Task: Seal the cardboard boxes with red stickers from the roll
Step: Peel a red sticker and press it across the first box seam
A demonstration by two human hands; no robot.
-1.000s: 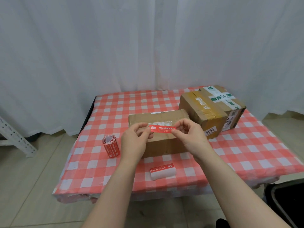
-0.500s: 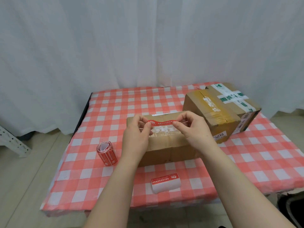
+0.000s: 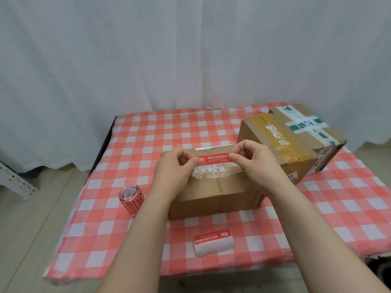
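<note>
Left hand and right hand pinch the ends of a red rectangular sticker over the closed brown cardboard box, contents hidden; red sticker roll on bench left.

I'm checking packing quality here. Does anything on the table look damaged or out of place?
Yes. The near box has torn, whitish tape residue on its top, just below the red sticker held over it. The far box also has patchy, peeled tape. Nothing spilled.
</note>
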